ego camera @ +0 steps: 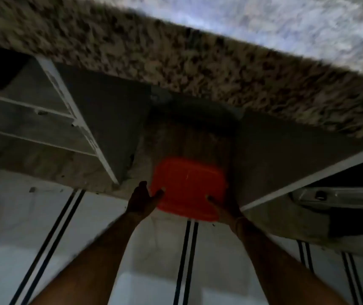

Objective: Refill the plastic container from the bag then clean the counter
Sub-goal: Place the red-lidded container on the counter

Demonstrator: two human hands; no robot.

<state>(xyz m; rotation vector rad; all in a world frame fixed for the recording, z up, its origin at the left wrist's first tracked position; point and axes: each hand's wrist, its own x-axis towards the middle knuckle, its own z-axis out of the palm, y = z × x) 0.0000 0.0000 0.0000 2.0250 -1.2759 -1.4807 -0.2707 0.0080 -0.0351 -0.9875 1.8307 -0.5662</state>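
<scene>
Head view, blurred and dim: a box (190, 187) with a red lid sits between the two hands, at the mouth of an open cupboard (198, 137) under the table (176, 62). The left grip (142, 200) is at the box's left edge, palm turned in, thumb tip touching the lid's near-left corner, fingers spread and only partly closed; whether they press the side wall I cannot tell. The right grip (224, 205) is at the box's near-right corner, fingertips on the lid's edge, the rest of the hand tucked below and beside the box, so its hold looks firmer, though blur hides the detail.

The lid is squarish with rounded corners and a faint raised seam across its top. The box's body below the lid is not readable in the dark.

Left of the box, white shelves (44, 119) stand in the next bay. Right of the box, a white door edge (308, 179) runs diagonally. Below the box, the floor (33, 227) is pale tile with dark double stripes.
</scene>
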